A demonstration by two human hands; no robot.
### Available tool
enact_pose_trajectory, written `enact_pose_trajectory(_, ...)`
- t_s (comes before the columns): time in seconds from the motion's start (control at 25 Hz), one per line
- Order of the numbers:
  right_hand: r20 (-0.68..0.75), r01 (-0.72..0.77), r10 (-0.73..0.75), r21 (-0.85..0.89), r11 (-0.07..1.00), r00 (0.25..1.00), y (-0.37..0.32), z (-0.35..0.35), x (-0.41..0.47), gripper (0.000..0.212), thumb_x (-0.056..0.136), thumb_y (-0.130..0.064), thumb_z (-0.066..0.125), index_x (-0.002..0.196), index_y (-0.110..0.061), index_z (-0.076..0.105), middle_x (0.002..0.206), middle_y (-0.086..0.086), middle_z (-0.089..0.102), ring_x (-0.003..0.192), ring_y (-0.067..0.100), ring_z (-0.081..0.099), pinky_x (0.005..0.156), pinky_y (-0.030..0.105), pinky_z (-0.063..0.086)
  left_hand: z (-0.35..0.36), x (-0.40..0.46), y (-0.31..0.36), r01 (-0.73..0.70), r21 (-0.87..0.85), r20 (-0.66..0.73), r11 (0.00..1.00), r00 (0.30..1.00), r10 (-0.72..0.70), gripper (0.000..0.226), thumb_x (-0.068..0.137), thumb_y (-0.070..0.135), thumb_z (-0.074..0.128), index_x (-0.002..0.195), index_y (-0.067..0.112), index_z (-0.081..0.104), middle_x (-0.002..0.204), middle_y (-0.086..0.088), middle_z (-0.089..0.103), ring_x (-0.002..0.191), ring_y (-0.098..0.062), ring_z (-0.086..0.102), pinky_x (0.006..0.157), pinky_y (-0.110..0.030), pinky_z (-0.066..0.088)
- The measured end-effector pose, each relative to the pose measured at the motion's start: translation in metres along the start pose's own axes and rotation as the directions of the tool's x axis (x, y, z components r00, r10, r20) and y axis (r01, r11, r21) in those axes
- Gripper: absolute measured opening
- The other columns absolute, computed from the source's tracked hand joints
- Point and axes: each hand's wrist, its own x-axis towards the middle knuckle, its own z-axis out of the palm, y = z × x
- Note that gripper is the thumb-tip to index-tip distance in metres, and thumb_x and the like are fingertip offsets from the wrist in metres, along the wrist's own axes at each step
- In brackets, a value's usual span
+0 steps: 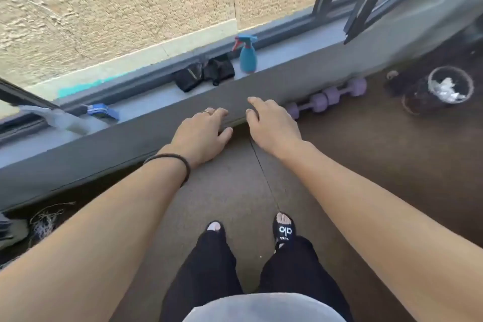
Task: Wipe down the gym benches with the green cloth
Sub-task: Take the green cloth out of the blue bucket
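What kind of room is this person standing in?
Probably a small home gym corner by a window: purple dumbbells lie on the dark floor, and a blue spray bottle and black workout gloves sit on the windowsill.

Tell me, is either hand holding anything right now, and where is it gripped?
Nothing is held. The left hand and right hand reach forward with relaxed fingers, both empty. No green cloth is in view.

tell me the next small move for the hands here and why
Probably reach the right hand up to the blue spray bottle on the windowsill: both it and the left hand are empty, and neither green cloth nor bench is in view.
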Motion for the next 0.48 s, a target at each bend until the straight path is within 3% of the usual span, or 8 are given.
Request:
enact_pose_trajectory(0.12, 0.005, -0.136, 0.137, -0.08, 0.988, 0.991, 0.015, 0.03, 0.002, 0.043, 0.108, -0.036, 0.035, 0.148, -0.025, 0.046, 0.142, 0.015, 0.053, 0.128, 0.04, 0.05, 0.1, 0.048, 0.043, 0.024, 0.004, -0.005, -0.045, 0.013, 0.094, 0.999, 0.995, 0.044, 0.049, 0.105, 0.043, 0.045, 0.15, 0.024, 0.042, 0.149, -0.006, 0.049, 0.131, -0.03, 0.052, 0.104, -0.043, 0.044)
enact_pose_trajectory(0.24, -0.003, -0.291, 0.291, -0.076, 0.954, 0.957, 0.023, 0.062, -0.003, 0.041, 0.108, -0.036, 0.035, 0.145, -0.023, 0.048, 0.14, 0.016, 0.053, 0.127, 0.04, 0.05, 0.099, 0.048, 0.043, 0.046, 0.008, -0.02, -0.178, 0.016, 0.184, 0.984, 0.968, 0.172, 0.049, 0.105, 0.042, 0.045, 0.15, 0.022, 0.042, 0.149, -0.006, 0.049, 0.132, -0.029, 0.051, 0.105, -0.043, 0.044)
enact_pose_trajectory(0.48, -0.042, -0.562, 0.562, 0.002, 0.827, 0.826, 0.036, 0.118, -0.053, 0.041, 0.109, -0.035, 0.034, 0.144, -0.021, 0.049, 0.141, 0.016, 0.053, 0.131, 0.039, 0.049, 0.101, 0.047, 0.042, 0.091, 0.0, -0.027, -0.395, 0.093, 0.341, 0.914, 0.875, 0.344, 0.045, 0.103, 0.04, 0.046, 0.142, 0.016, 0.047, 0.14, -0.01, 0.053, 0.128, -0.033, 0.053, 0.101, -0.045, 0.045)
